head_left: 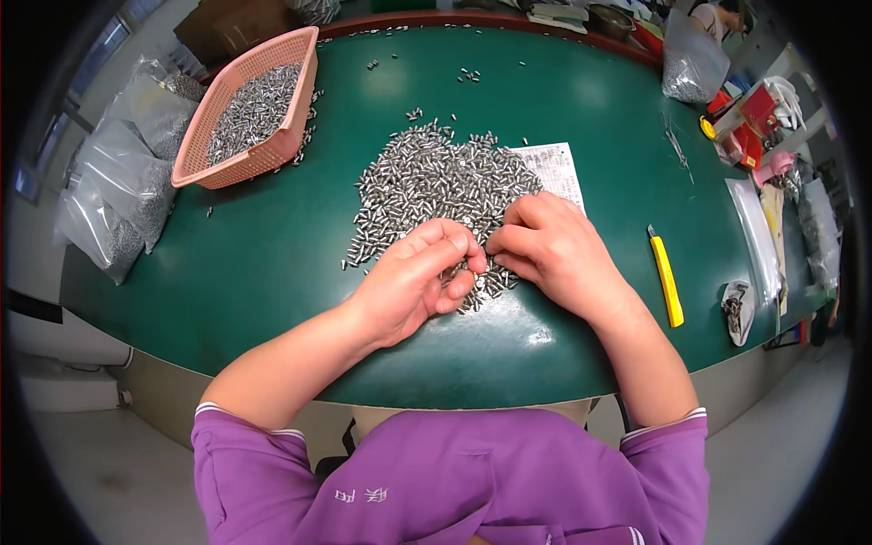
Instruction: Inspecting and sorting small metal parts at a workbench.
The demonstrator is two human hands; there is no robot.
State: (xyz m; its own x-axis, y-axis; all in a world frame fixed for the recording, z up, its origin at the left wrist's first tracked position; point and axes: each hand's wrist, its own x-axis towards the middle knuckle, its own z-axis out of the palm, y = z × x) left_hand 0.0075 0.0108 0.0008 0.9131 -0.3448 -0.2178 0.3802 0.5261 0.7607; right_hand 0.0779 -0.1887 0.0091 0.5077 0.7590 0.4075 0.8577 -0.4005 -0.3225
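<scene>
- At the near edge of the heap of small metal pins, on the green tabletop, both hands meet; the left hand is curled, fingertips pinched together on a few pins; the right hand lies knuckles-up with its fingers tucked under, touching the left; whether it grips any pins I cannot tell.
- Pins look hard, smooth and light singly, likely slippery and apt to roll; best pinched across the middle, or scooped in small clusters; the heap would shift loosely.
- Paper sheet lies partly under the heap; a pink basket of more pins stands well apart at far left; a yellow utility knife lies near the right hand.
- Fingertips of the right hand are hidden; pin ends are too small to make out; clear bags at left hang off the tabletop's edge, contents blurred.
</scene>
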